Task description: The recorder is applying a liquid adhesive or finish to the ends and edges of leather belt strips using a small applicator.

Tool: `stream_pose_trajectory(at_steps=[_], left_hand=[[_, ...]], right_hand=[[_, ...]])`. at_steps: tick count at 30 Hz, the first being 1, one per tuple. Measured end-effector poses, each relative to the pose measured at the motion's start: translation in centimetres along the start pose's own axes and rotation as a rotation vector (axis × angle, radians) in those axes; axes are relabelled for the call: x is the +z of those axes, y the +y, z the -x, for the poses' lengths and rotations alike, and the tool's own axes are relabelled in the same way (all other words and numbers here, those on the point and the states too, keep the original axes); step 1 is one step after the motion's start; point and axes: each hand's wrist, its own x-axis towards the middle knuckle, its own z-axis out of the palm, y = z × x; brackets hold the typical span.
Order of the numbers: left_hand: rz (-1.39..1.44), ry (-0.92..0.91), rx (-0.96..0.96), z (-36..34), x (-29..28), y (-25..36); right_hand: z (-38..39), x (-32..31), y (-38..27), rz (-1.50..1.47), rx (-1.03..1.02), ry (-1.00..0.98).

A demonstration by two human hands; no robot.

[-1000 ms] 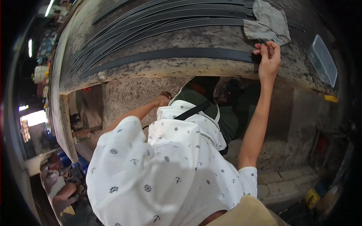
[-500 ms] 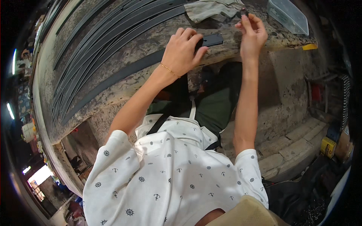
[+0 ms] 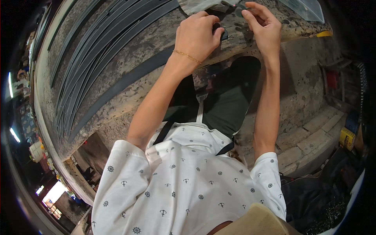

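Observation:
My left hand (image 3: 197, 37) is closed over the end of a dark grey belt strap (image 3: 129, 76) that curves along the bench's near edge. A black piece (image 3: 216, 27) shows between thumb and forefinger; whether it is part of the strap I cannot tell. The strap's tip sticks out past my thumb. To the right, my right hand (image 3: 267, 33) is raised over the bench, thumb and forefinger pinching a small, dark, roundish thing (image 3: 239, 11), too blurred to name. A light grey cloth (image 3: 203, 5) lies just beyond both hands.
Several stitched dark straps (image 3: 105, 43) fan across the bench's left side. A clear plastic box (image 3: 307, 11) stands at the far right of the worn bench (image 3: 152, 37), near a yellow piece (image 3: 324, 34) at its edge. A yellow box (image 3: 346, 138) is at the lower right.
The bench has shifted upward in the picture. Both hands sit higher and slightly right, and the left hand now covers more of the strap's end. The right still pinches the small dark thing.

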Motion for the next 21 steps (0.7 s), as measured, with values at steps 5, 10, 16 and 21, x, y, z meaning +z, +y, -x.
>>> stream_pose_trajectory(at_steps=[5,10,16,21], left_hand=[[0.012,-0.041,0.000,0.1,0.9,0.3],[-0.025,0.113,0.081,0.5,1.5,0.8],[0.017,0.182,0.002,0.8,1.8,1.0],[0.064,0.205,-0.026,1.0,2.4,0.9]], right_hand=[[0.5,-0.5,-1.0,0.033,-0.002,-0.017],[1.1,-0.6,-0.7,0.068,0.069,-0.052],[1.4,-0.6,-0.2,0.181,0.022,-0.150],[1.7,-0.6,-0.6,0.296,-0.034,-0.232]])
